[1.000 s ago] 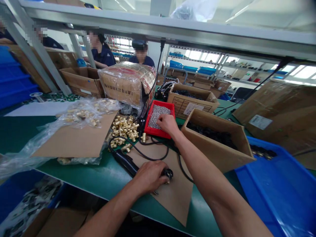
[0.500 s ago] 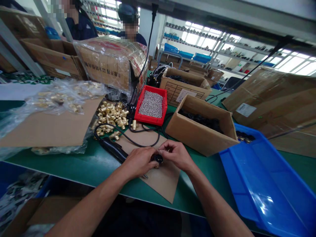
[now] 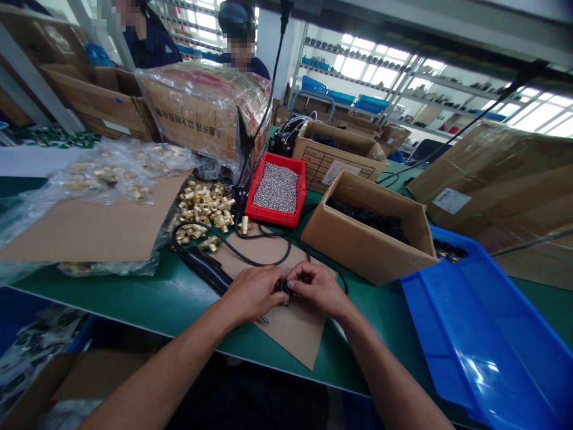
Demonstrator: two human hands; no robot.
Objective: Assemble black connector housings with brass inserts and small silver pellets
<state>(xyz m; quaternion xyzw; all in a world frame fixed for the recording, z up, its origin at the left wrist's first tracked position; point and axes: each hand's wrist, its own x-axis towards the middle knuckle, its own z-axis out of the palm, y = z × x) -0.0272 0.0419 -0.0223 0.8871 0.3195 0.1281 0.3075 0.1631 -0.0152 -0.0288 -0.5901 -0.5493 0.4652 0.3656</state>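
Over a cardboard sheet (image 3: 299, 337), my left hand (image 3: 254, 292) is closed around a small black round part (image 3: 285, 288), with a bit of brass showing under it. My right hand (image 3: 317, 288) has its thumb and fingertips pinched together at the top of that part. Whatever the right fingertips hold, if anything, is too small and hidden to make out. A black corded electric screwdriver (image 3: 205, 272) lies beneath my left wrist, its metal tip poking out on the near side. Brass fittings (image 3: 208, 206) are heaped beyond it.
A red bin (image 3: 276, 188) of small metal pieces stands ahead. To its right is an open cardboard box (image 3: 371, 233) of black parts. A blue tray (image 3: 483, 334) lies at the right. Bagged brass fittings (image 3: 116, 173) rest at the left. Two people are across the bench.
My right hand has come down and closer to the black part, and its fingertips now cover the part's open top. My left hand keeps its hold. The view has shifted slightly.
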